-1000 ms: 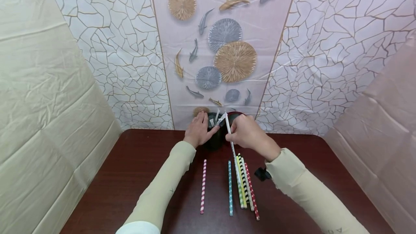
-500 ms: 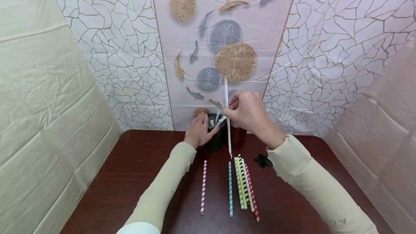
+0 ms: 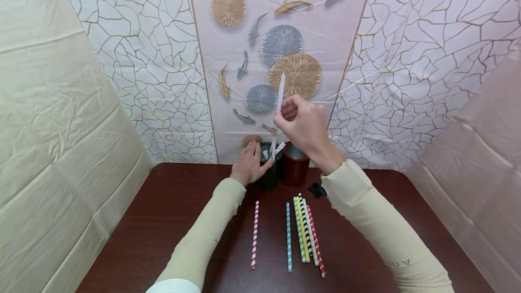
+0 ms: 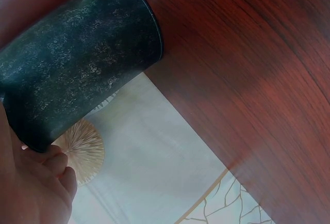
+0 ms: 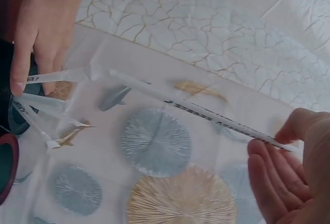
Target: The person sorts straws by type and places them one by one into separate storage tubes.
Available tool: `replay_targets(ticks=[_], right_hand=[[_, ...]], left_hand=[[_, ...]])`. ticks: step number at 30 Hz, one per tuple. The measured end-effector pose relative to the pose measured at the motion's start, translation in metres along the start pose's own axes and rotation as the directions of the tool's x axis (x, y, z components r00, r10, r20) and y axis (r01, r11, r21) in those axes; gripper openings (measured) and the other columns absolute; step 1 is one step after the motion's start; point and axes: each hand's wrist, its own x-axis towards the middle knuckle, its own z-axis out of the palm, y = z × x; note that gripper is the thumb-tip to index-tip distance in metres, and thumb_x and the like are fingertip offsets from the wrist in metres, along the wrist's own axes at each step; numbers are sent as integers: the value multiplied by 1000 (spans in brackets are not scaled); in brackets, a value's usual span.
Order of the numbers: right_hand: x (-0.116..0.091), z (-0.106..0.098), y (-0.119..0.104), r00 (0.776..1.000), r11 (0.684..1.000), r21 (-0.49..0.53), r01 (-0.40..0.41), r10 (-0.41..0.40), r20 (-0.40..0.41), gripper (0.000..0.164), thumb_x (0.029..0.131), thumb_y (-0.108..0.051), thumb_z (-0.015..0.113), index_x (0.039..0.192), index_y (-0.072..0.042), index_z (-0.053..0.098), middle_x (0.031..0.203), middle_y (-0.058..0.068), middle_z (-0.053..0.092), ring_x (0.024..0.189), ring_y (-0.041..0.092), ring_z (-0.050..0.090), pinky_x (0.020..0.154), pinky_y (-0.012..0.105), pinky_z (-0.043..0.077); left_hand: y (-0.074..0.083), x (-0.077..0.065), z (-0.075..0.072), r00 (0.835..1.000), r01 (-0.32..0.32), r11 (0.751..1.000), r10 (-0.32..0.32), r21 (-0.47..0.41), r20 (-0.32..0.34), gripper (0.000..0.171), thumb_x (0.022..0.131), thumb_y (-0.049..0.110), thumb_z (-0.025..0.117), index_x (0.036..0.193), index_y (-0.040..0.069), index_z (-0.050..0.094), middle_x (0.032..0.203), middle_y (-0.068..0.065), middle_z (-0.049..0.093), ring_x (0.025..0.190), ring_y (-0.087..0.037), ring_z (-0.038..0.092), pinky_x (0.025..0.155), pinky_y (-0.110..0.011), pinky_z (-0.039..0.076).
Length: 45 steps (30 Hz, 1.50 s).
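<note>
My right hand (image 3: 305, 125) pinches a white paper-wrapped straw (image 3: 281, 92) between thumb and fingers. The straw stands nearly upright, its lower end at the mouth of a dark cup (image 3: 269, 177). Dark print runs along its wrapper in the right wrist view. Several wrapped pieces (image 5: 44, 102) stick out of that cup. My left hand (image 3: 248, 162) holds the dark cup by its rim, thumb on the near side and fingers beyond. In the left wrist view its curled fingers (image 4: 56, 164) lie by the rim. To the right stands a dark red cup (image 3: 296, 171).
Striped and dotted straws lie on the brown table (image 3: 183, 220): a pink one (image 3: 255, 234) on the left, a blue one (image 3: 288, 238), and a bunch with yellow (image 3: 304, 229) and red (image 3: 317, 243) ones. A patterned cloth (image 3: 163, 58) hangs behind the table.
My right hand has lifted the wrapped straw up from above the loose straws, then moved it left over the dark cup. The left hand stays at the cup's rim.
</note>
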Motion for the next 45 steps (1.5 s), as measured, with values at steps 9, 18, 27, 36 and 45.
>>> replay_targets(ticks=[9, 18, 27, 36, 45], right_hand=[[-1, 24, 20, 997, 996, 82, 35, -29, -78, 9, 92, -2, 70, 96, 6, 73, 86, 19, 79, 76, 29, 79, 71, 35, 66], [-9, 51, 45, 996, 999, 50, 14, -10, -86, 11, 94, -6, 72, 100, 3, 74, 89, 17, 81, 79, 28, 80, 74, 39, 66], [-27, 79, 70, 997, 998, 41, -56, 59, -54, 11, 94, -7, 73, 99, 2, 75, 90, 16, 81, 82, 28, 81, 76, 42, 66], [-43, 88, 83, 989, 989, 11, -148, 148, 20, 32, 98, -23, 76, 116, 3, 73, 107, 19, 79, 100, 32, 79, 90, 44, 64], [-40, 65, 93, 981, 983, 5, -184, 184, 56, 38, 105, -27, 64, 126, 4, 70, 120, 21, 77, 112, 36, 76, 100, 48, 60]], left_hand=[[-2, -1, 0, 1000, -13, 1000, 13, -13, -9, 96, 106, 73, 28, 168, 0, 16, 177, -18, 16, 166, -30, 17, 135, -40, 20], [-1, -1, 0, 1000, -13, 1000, 12, -20, -15, 97, 106, 73, 29, 168, -1, 17, 177, -19, 18, 166, -32, 18, 134, -42, 22], [-1, 0, 0, 1000, -22, 1000, 22, 9, -7, 98, 106, 74, 25, 168, -1, 17, 177, -19, 18, 166, -32, 17, 135, -41, 21], [-2, 0, 0, 1000, -12, 1000, 12, 10, -8, 98, 106, 74, 27, 168, -1, 16, 177, -18, 16, 166, -31, 17, 135, -41, 21], [0, -1, -1, 1000, -10, 1000, 10, 17, -9, 96, 106, 73, 27, 168, 0, 16, 177, -18, 16, 166, -30, 18, 135, -40, 21]])
